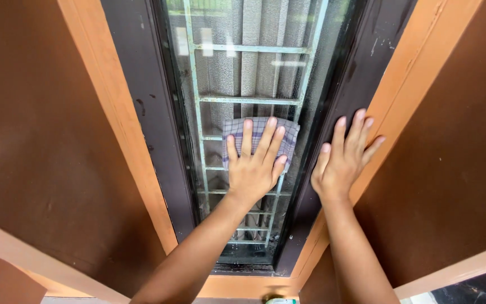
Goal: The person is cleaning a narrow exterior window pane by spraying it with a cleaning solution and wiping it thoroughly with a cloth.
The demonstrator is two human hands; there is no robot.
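**Tech:** While the left hand (252,169) is pressing the cloth (261,141) flat against the glass (254,73), where is it sitting on the pane?

**Lead:** It is lying about mid-height on the narrow pane, between the two dark frame (142,112) uprights, with the pale grille (248,101) showing behind it. The fingers are spreading slightly over the cloth, palm down — pressing, not pinching.

**Tech:** And the right hand (344,163)?

**Lead:** It is resting open on the right dark upright, just beside the glass, fingers extended and close together. It is holding nothing; it appears to be bracing.

**Tech:** How far along is the wiping?

**Lead:** Judging by the pane, it is part-way at most. Specks and haze are showing on the glass above the cloth, and grime is sitting along the bottom edge. No stretch is reading as plainly clean.

**Tech:** Orientation of the cloth?

**Lead:** It is folded into a checked pad — its long axis is running across the pane, at right angles to the tall pane. The fingers are pointing up the glass, toward the upper section.
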